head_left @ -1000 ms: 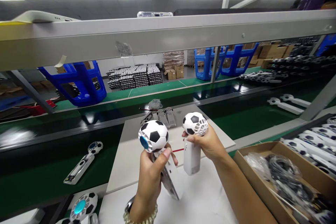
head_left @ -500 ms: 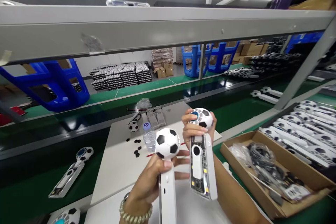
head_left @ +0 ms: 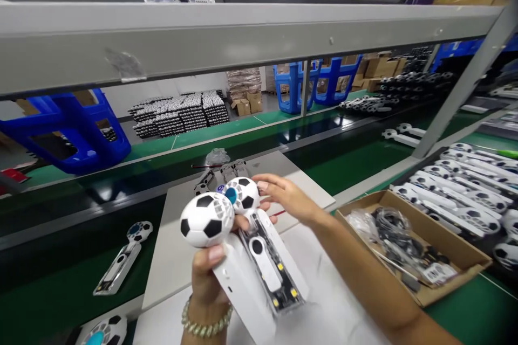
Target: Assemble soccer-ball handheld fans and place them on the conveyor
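My left hand is closed around the neck of a white soccer-ball handheld fan, its handle slanting down to the right. A second soccer-ball handheld fan lies against it, showing a teal hub, a clear-sided handle, a circuit board and yellow squares. Fingers of my left hand show behind the second one's neck, so both seem to rest in that hand. My right hand is at the second fan's ball, fingers stretched out and fingertips at its right edge. Behind them, the bottle is mostly hidden.
A cardboard box with cables and bags stands at right, beside rows of similar fans. One fan lies on the green belt at left. A white board is under my hands. A grey beam crosses above.
Both fans have moved left and come together, tilting. My right hand has loosened from around the second fan's ball, its fingers now extended. The camera view has shifted slightly.
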Action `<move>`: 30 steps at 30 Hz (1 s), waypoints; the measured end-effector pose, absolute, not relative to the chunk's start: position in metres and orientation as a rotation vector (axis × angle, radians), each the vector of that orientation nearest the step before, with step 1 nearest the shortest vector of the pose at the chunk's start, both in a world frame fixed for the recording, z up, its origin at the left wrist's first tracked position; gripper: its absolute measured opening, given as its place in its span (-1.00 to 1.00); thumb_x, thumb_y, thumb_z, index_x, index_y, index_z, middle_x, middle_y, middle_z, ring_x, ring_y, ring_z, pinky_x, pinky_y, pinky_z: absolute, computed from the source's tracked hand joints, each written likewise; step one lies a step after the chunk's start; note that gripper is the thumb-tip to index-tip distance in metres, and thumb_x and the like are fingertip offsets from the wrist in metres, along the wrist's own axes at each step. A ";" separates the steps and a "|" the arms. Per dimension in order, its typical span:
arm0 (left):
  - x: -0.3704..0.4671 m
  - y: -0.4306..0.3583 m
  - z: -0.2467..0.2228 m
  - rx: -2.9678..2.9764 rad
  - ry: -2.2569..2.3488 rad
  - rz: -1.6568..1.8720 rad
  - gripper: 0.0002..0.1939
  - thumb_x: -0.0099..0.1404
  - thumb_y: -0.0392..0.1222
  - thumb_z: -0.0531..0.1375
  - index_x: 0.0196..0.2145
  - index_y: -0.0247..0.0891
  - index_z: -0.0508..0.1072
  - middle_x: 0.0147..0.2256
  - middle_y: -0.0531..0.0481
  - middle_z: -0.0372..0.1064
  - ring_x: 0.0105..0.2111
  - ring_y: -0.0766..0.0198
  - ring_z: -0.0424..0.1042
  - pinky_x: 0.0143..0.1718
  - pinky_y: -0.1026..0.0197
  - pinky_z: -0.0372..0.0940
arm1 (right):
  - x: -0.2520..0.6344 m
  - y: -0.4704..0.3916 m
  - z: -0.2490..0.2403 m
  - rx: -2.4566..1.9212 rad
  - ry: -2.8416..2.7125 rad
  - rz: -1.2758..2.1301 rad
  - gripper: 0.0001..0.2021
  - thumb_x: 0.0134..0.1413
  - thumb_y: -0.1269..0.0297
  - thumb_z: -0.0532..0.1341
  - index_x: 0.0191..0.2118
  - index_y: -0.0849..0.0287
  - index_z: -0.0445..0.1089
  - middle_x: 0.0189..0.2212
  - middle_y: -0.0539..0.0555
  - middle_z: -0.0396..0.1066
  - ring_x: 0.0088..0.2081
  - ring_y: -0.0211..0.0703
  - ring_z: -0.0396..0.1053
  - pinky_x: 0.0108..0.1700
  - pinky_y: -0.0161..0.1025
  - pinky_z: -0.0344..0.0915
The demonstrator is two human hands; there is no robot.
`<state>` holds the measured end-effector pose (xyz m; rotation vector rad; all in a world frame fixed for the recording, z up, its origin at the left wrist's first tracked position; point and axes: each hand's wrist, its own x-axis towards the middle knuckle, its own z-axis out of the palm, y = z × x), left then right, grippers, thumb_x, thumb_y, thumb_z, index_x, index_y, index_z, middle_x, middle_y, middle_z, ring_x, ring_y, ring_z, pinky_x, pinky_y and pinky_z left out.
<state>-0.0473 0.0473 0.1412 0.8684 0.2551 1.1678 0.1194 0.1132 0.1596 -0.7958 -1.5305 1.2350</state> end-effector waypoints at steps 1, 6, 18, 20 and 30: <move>-0.051 0.046 0.143 0.864 0.297 1.217 -0.69 -0.11 -0.06 0.23 -0.36 -0.22 0.50 -0.25 -0.13 0.45 -0.10 -0.15 0.39 -0.08 -0.08 0.32 | 0.133 0.110 0.164 -0.919 -1.608 1.060 -0.68 0.04 0.13 0.18 -0.13 0.22 0.39 -0.28 0.06 0.45 -0.29 -0.24 0.39 -0.27 -0.33 0.32; -0.058 0.044 0.147 0.889 0.441 1.384 -0.70 -0.04 -0.11 0.20 -0.33 -0.26 0.54 -0.14 -0.15 0.45 -0.04 -0.18 0.34 -0.09 -0.10 0.32 | 0.192 0.066 0.151 -1.502 -1.815 0.507 -0.76 0.13 0.23 0.08 -0.34 0.21 0.46 -0.37 0.06 0.47 -0.35 -0.15 0.38 -0.34 -0.29 0.22; -0.054 0.037 0.155 0.842 0.628 1.445 -0.74 -0.05 -0.11 0.19 -0.38 -0.24 0.55 -0.21 -0.12 0.47 0.00 -0.16 0.29 -0.12 -0.04 0.37 | 0.229 -0.025 0.024 -2.339 -1.489 0.357 -0.62 0.17 0.25 0.04 -0.63 0.22 0.32 -0.59 0.16 0.39 -0.48 -0.05 0.38 -0.40 -0.24 0.17; -0.055 0.037 0.155 0.856 0.608 1.418 -0.74 -0.03 -0.11 0.18 -0.36 -0.21 0.55 -0.18 -0.13 0.47 0.00 -0.15 0.29 -0.15 -0.04 0.38 | 0.230 -0.025 0.010 -2.373 -1.470 0.348 -0.65 0.11 0.20 0.12 -0.64 0.22 0.31 -0.59 0.17 0.39 -0.47 0.00 0.39 -0.41 -0.23 0.18; -0.055 0.035 0.155 0.768 0.561 1.333 -0.74 -0.04 -0.14 0.24 -0.35 -0.28 0.56 -0.17 -0.15 0.47 -0.25 0.00 0.43 -0.28 0.07 0.39 | 0.202 -0.008 0.022 -1.427 -1.367 0.420 -0.78 0.12 0.14 0.18 -0.28 0.19 0.45 -0.31 0.14 0.49 -0.26 -0.01 0.46 -0.22 -0.16 0.41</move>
